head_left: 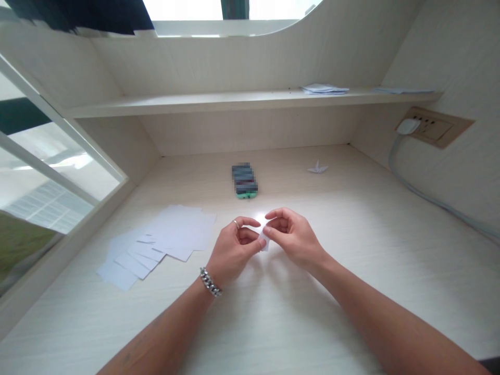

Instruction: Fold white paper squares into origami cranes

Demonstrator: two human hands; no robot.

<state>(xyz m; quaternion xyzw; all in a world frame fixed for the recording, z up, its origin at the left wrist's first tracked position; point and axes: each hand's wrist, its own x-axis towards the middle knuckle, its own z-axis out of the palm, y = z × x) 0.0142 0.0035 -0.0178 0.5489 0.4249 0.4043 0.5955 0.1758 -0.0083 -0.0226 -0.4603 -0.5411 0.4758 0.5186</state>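
Between my two hands is a small folded piece of white paper (265, 244), held just above the desk. My left hand (236, 247), with a ring on one finger and a chain bracelet (210, 282) at the wrist, pinches its left side. The thumb and fingers of my right hand (294, 237) grip it from the right. My fingers cover much of the paper, so its full shape is hidden. A folded white paper crane (317, 167) sits farther back on the desk, to the right.
Several loose white paper sheets (182, 229) overlap on the left. A phone-like dark object with a green edge (245, 180) lies beyond my hands. More paper (325, 89) rests on the shelf (219, 100). A charger (408, 126) is in the wall socket, its cable (429, 200) trailing down the right side.
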